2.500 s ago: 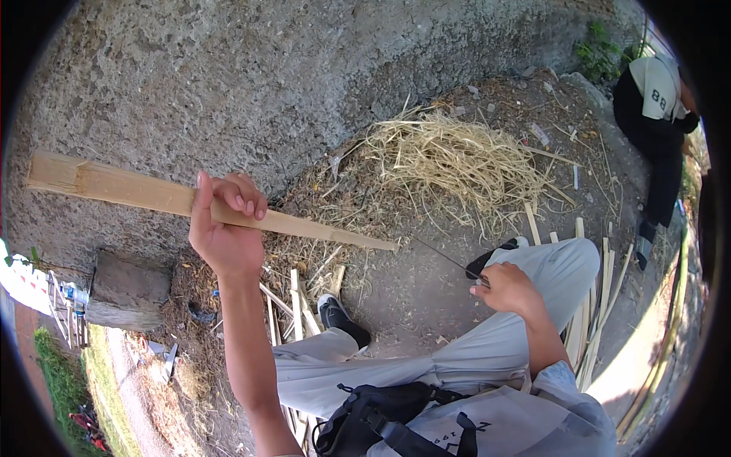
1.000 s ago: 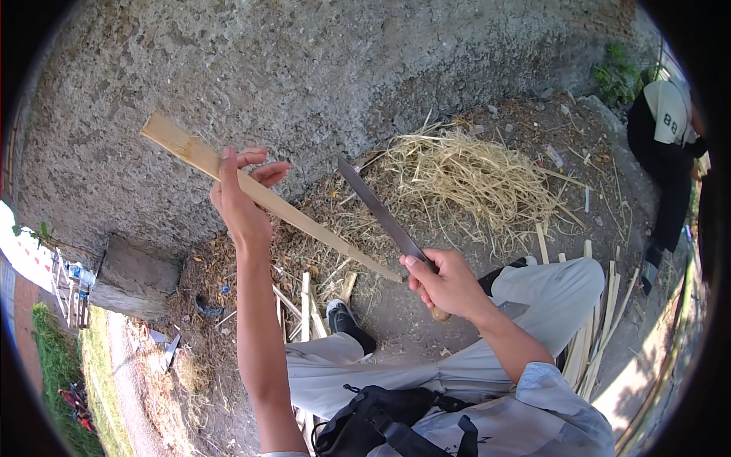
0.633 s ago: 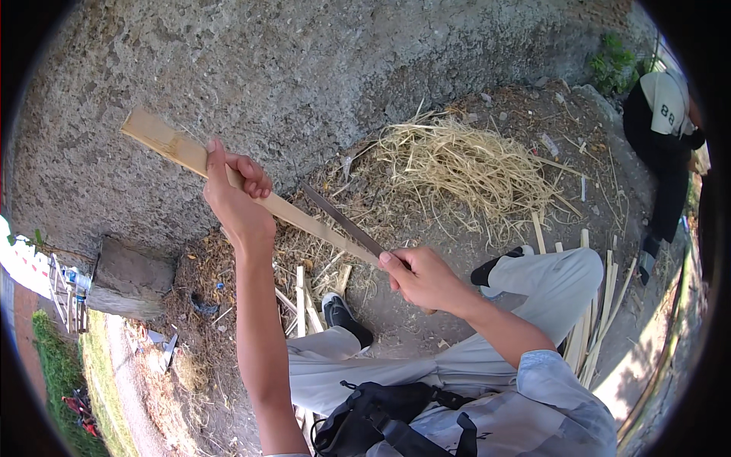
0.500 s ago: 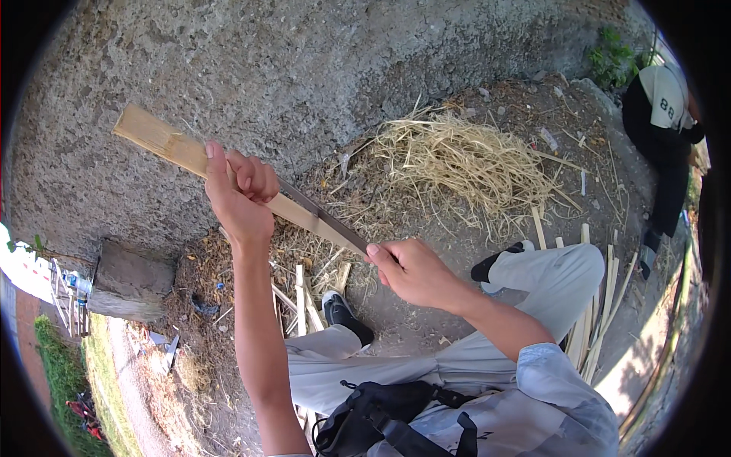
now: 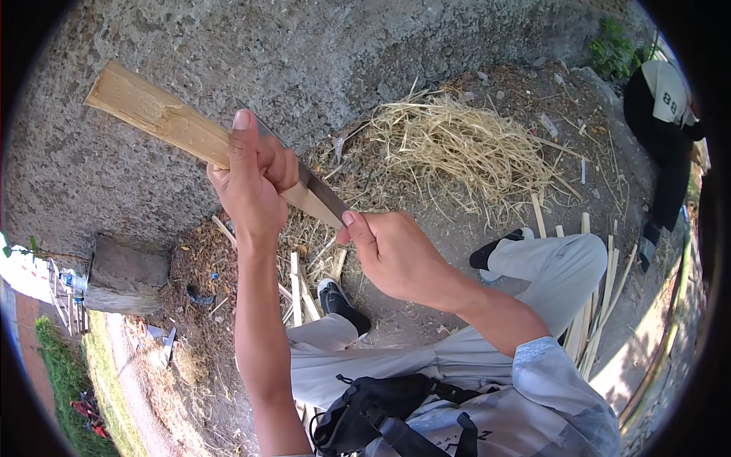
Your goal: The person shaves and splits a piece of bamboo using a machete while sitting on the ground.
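My left hand (image 5: 251, 179) is closed around a pale bamboo slat (image 5: 164, 114), thumb pointing up along it. The slat tilts, its wide end at the upper left and its other end near my right hand. Gripped in my right hand (image 5: 396, 251) is a knife (image 5: 329, 201) with a long, dark, narrow blade. The blade lies along the slat and passes behind the fingers of my left hand, its tip showing beyond them. The knife's handle is hidden in my fist. Exactly where the edge meets the slat is hard to see.
A heap of thin bamboo shavings (image 5: 472, 152) lies ahead by the rough grey wall (image 5: 304, 61). Bamboo strips (image 5: 601, 312) rest by my right leg, others near my left shoe (image 5: 335, 297). A stone block (image 5: 128, 273) stands left. Another person (image 5: 662, 145) is at far right.
Both hands have moved upward, my right one also a little left. The slat's wide end has risen to the upper left, and the blade's tip now shows past my left hand.
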Motion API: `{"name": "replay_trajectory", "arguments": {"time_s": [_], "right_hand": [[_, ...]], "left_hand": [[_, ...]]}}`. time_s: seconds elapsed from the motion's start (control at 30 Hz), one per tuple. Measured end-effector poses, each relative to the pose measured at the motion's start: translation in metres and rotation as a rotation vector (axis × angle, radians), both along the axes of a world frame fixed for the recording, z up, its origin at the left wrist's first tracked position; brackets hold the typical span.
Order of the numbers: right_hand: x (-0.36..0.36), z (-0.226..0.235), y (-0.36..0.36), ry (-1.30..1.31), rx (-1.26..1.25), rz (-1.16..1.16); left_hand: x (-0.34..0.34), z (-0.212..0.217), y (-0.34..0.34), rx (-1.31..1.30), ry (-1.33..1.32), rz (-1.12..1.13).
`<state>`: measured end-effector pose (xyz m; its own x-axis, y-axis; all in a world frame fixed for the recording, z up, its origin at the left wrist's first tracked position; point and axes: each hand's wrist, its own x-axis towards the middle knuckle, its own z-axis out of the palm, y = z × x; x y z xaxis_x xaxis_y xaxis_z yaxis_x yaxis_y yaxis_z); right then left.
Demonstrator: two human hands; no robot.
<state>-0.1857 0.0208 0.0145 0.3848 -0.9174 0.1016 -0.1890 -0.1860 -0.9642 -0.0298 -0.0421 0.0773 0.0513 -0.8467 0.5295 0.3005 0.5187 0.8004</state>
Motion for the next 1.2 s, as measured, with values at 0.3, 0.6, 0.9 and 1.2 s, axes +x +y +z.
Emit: {"name": "replay_trajectory", "arguments": {"time_s": [0.3,0.6,0.9,1.2], "right_hand": [[-0.002,0.001,0.006,-0.282,0.163,-0.070],[-0.014,0.005,-0.007,-0.449,0.304,-0.094],[-0.011,-0.013,0.002,-0.269,0.282,-0.053],[-0.009,0.007,-0.003,-0.321,0.271,-0.059]], "left_hand": [[-0.020,0.000,0.003,0.033,0.001,0.002],[-0.018,0.003,-0.007,0.040,-0.009,0.108],[-0.038,0.005,-0.005,0.046,-0.054,0.167],[-0.039,0.005,-0.003,0.030,-0.026,0.134]]}}
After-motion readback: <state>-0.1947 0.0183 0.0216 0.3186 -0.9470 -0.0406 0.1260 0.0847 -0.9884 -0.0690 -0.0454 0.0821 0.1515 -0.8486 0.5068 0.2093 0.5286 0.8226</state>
